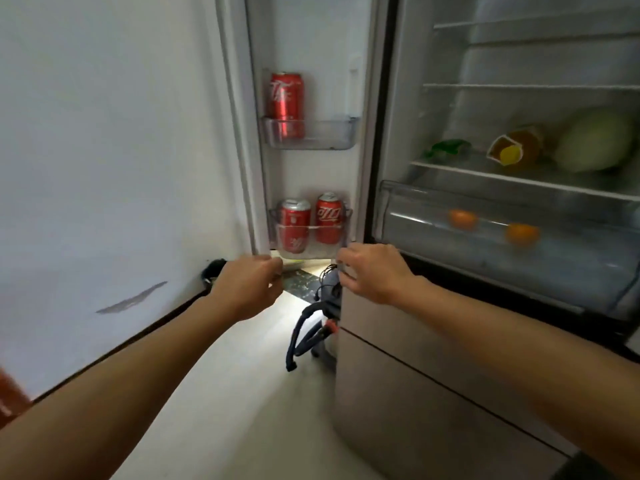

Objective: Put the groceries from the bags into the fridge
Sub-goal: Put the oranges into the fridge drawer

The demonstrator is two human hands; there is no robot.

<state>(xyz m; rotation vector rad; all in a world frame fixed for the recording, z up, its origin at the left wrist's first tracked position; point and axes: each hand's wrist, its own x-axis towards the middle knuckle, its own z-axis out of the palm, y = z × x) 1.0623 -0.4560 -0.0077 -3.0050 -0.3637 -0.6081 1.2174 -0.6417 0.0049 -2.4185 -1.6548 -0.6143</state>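
The fridge stands open with its door (311, 46) swung to the left. One red can (286, 105) stands in the upper door bin (332, 135). Two more red cans (295, 225) (329, 223) stand side by side in the lower door bin (313, 250). My left hand (249, 284) has curled fingers at that bin's lower left corner. My right hand (372, 271) has curled fingers at its lower right corner. Neither hand holds a grocery item. A dark bag with blue handles (306, 327) sits on the floor behind the door, partly hidden.
Inside the fridge, a shelf (450, 168) holds a pale green cabbage (595, 140), an orange packet (516, 148) and a green item (446, 147). Two oranges (462, 219) (522, 233) lie in the clear drawer (588, 265). Closed lower drawers (433, 375) are below. A white wall (104, 168) is on the left.
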